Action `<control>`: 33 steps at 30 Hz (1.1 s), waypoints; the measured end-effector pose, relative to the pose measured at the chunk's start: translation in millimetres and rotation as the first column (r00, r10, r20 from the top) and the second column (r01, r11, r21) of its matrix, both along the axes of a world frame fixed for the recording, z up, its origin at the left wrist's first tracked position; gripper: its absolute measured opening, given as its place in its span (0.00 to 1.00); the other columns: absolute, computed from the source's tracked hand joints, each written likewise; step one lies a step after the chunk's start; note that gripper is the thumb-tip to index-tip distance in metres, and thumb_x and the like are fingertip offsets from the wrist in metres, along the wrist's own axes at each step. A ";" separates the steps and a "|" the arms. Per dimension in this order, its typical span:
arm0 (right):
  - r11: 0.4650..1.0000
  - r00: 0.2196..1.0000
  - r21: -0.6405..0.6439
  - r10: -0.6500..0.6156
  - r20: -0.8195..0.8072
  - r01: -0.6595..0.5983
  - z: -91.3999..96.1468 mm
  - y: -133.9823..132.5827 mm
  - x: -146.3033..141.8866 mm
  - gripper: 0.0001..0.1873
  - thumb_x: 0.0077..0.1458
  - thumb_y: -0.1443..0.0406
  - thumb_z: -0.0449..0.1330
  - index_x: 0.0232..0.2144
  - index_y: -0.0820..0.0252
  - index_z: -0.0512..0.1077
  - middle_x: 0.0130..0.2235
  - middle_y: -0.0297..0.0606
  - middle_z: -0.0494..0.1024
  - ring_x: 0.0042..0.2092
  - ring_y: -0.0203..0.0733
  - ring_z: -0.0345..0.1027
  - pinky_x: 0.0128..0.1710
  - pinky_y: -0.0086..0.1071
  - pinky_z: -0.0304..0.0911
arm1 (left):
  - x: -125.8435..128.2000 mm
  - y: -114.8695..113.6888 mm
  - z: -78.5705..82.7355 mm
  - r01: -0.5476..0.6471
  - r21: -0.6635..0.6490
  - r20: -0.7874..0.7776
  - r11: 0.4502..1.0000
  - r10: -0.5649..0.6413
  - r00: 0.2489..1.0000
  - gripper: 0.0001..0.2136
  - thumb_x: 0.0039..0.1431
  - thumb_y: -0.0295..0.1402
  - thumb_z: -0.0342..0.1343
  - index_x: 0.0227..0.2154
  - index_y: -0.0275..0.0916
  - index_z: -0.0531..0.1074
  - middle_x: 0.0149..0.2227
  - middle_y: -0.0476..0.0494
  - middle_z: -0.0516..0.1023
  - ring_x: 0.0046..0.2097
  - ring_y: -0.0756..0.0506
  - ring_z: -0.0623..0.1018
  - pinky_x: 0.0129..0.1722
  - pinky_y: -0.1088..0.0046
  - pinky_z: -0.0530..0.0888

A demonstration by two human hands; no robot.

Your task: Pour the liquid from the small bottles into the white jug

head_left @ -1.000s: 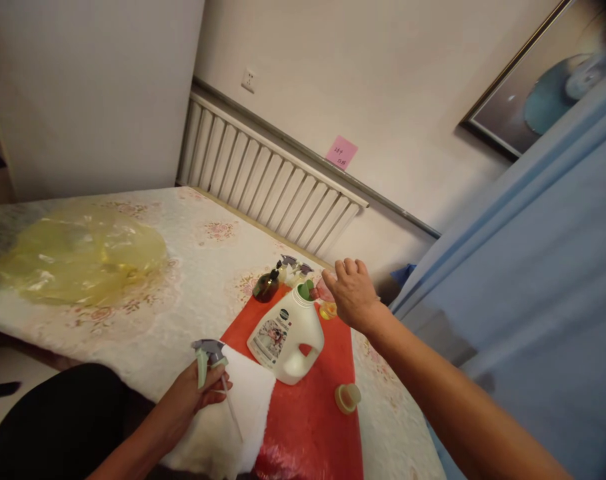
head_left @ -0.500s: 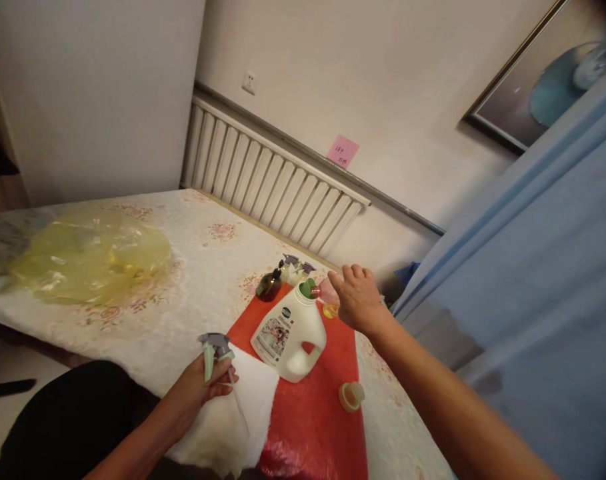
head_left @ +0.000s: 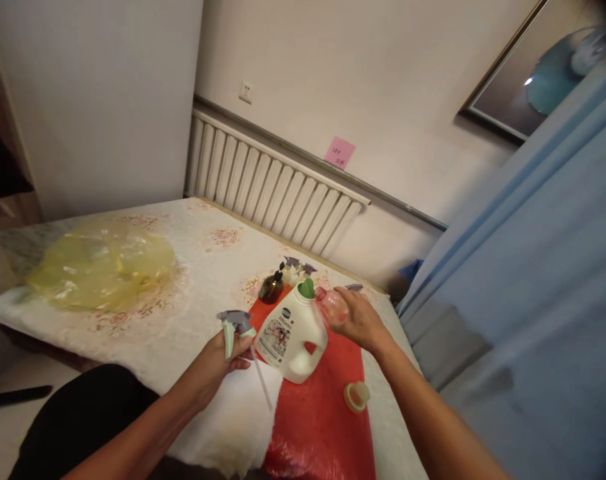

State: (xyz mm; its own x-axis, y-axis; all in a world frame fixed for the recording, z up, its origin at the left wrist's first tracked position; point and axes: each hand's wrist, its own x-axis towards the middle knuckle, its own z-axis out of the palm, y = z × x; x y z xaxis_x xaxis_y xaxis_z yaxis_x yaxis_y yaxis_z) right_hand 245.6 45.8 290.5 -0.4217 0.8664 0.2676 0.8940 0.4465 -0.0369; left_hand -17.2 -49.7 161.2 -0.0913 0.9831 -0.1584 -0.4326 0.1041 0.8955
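My left hand is closed around a grey and pale green spray trigger head, whose thin dip tube hangs down over a white cloth. A large white detergent jug with a printed label stands uncapped, a green spout showing in its neck. Just right of that neck, my right hand grips a clear pink bottle, tilted with its mouth up toward the jug's neck. How much liquid the bottle holds I cannot tell.
A pale cap lies on the red mat. Behind the jug are a dark pump bottle and other spray bottles. A yellow plastic bag rests on the flowered tablecloth. A blue curtain hangs at right.
My right hand has lowered and turned the pink bottle, bringing its mouth up and away from the jug's opening. My left hand has moved right with the trigger head, nearer the jug.
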 end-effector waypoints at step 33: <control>0.911 0.758 -0.409 -0.231 -0.610 -0.052 -90.6 -111.3 -15.8 0.45 0.35 0.69 0.68 0.59 0.60 0.67 0.55 0.46 0.75 0.54 0.54 0.70 0.56 0.45 0.66 | 67.6 1.3 35.0 0.159 0.252 -0.278 0.955 -0.085 0.957 0.23 0.44 0.37 0.69 0.45 0.39 0.75 0.37 0.45 0.80 0.39 0.41 0.77 0.42 0.67 0.74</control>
